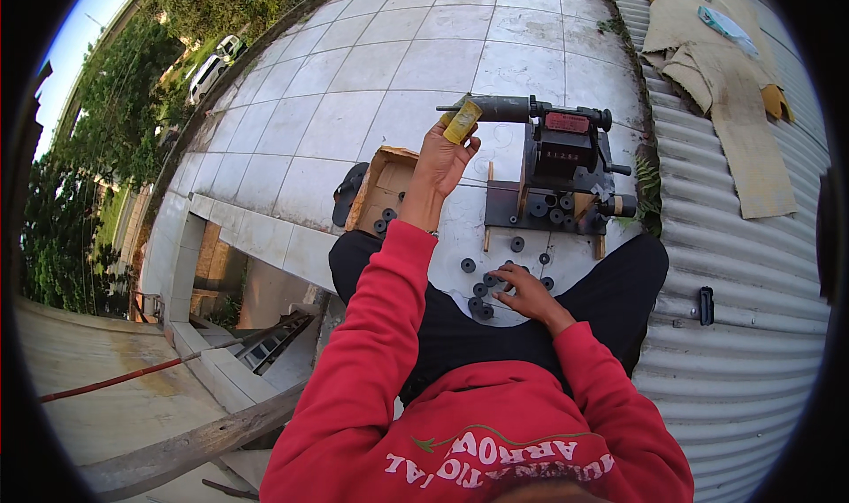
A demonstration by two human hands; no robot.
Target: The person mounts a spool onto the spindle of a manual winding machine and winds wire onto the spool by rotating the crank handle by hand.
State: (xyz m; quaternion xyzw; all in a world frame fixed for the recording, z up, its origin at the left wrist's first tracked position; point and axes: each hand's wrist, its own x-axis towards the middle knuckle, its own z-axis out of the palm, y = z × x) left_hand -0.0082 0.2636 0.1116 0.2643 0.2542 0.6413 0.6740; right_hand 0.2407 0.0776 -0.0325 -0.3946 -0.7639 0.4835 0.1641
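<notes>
My left hand (445, 156) is raised at the end of a shaft on the hand-cranked winding machine (559, 145). Its fingers are closed on a yellow rectangular piece (462, 122), which stands against the end of the dark grey cylinder (502, 107) on that shaft. Low between my knees, my right hand (531, 296) reaches over a scatter of small black round pieces with centre holes (479, 289). Its thumb and fingers are apart, and the fingertips come close to or touch one black piece (490, 279). Whether it is gripped does not show.
An open cardboard box (387, 180) with several black pieces stands by my left knee, beside a dark sandal (349, 193). More black pieces lie on the machine's base (504, 204). Corrugated roofing (734, 353) with a beige cloth (752, 149) borders the right. White tiles (371, 65) stretch ahead.
</notes>
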